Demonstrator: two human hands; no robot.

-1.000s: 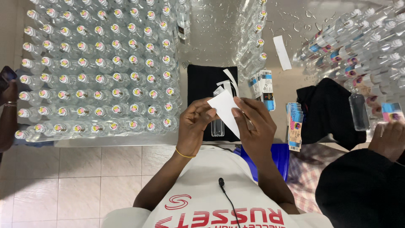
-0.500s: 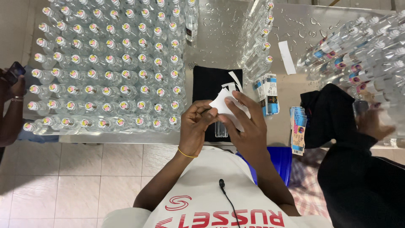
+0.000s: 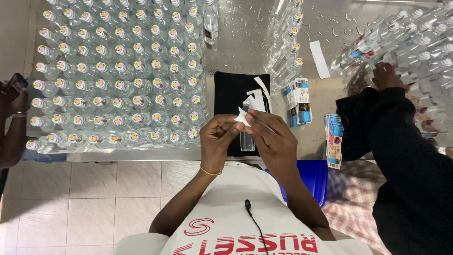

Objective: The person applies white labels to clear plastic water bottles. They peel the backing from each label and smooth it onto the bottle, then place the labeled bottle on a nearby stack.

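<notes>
White label backing (image 3: 243, 116) is pinched between the left hand (image 3: 216, 141) and right hand (image 3: 271, 141), fingertips pressed together on it as if to peel, just above a small clear bottle (image 3: 247, 140) lying on the black cloth (image 3: 231, 89).

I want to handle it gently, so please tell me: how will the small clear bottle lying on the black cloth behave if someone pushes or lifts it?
The small clear bottle lies on its side on the black cloth, so a sideways push would probably roll it, though the cloth may slow it. It looks empty, so likely light. Water drops on the metal table suggest it might be slippery.
</notes>
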